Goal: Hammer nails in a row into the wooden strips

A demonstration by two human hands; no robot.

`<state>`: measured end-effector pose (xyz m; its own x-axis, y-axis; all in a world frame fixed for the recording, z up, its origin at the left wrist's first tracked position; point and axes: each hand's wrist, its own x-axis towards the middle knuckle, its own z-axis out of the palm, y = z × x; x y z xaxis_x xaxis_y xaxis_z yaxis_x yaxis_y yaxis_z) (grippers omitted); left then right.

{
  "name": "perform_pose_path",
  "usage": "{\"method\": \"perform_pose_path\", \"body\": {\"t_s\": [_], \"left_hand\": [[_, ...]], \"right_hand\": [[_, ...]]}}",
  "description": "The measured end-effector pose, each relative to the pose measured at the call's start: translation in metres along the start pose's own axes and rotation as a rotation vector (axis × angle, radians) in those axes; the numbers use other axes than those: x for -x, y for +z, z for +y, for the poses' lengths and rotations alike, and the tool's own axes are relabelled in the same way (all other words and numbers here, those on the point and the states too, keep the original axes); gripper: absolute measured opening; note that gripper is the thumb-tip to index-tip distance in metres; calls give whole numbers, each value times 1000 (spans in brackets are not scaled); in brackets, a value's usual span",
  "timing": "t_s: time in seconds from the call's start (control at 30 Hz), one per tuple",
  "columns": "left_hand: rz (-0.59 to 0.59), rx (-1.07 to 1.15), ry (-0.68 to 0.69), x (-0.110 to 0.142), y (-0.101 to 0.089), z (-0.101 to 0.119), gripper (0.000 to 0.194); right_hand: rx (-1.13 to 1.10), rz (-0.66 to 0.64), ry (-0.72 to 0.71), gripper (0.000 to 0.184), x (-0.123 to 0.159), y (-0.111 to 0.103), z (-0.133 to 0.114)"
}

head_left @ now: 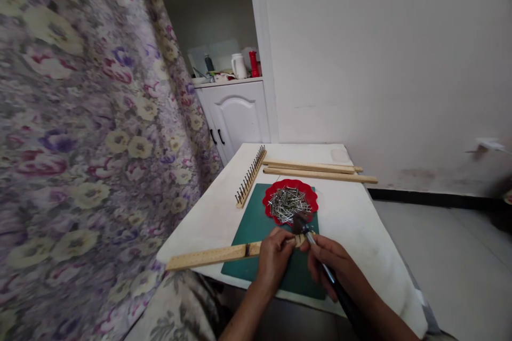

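Observation:
My right hand (332, 261) is wrapped round a hammer (328, 274) with a metal shaft and dark grip. The hammer's dark head is over the right end of a long wooden strip (208, 259), close to the red dish. My left hand (275, 256) lies across this strip, thumb and fingers pinched together near the hammer head; what is between the fingertips is hidden. Several short nails (313, 232) stand in the strip's right end. Under the strip is a green cutting mat (252, 218). Just beyond my hands, a scalloped red dish (314, 200) holds a heap of loose nails (288, 203).
A wooden strip with a row of upright nails (252, 173) lies at the table's back left. Plain wooden strips (316, 170) lie at the back right, overhanging the edge of the white table (352, 213). A floral curtain (100, 144) hangs left; a white cabinet (240, 117) stands behind.

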<state>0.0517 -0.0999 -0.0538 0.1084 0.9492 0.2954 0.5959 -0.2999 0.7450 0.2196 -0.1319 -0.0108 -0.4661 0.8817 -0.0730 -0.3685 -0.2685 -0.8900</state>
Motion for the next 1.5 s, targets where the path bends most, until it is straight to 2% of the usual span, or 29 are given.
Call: {"method": "perform_pose_path", "body": {"t_s": [0.17,0.27,0.43,0.67,0.83,0.93,1.03,1.13,1.23,1.37,1.5], "left_hand": [[-36,-338,50,9,-27,-6,21],[-75,-432,27,15,-35,-13,28],[-104,-447,12,14,-28,-12,25],[-110,-460,10,10,-16,-4,24],[-87,-415,53,10,-23,-3,21],[-40,-372,113,-4,-35,-1,18],[-60,-380,192,-31,-43,3,18],[-133,-424,240,-62,-41,6,18],[-195,-478,220,-85,-32,6,18],[-234,-499,172,-97,-25,3,20],[-225,-459,184,-96,-27,0,19]], "right_hand": [[-18,103,-104,30,4,-14,-13],[-32,152,-180,27,5,-22,-18],[-49,206,-214,28,4,-27,-21],[-51,188,-191,27,3,-23,-22],[-62,161,-189,25,1,-23,-18],[-60,160,-193,26,1,-23,-18],[-58,167,-185,27,0,-22,-18],[-49,173,-168,29,-1,-23,-17],[-42,173,-152,33,-2,-24,-15],[-40,172,-144,32,-3,-24,-14],[-46,158,-151,28,-2,-23,-14]]}}
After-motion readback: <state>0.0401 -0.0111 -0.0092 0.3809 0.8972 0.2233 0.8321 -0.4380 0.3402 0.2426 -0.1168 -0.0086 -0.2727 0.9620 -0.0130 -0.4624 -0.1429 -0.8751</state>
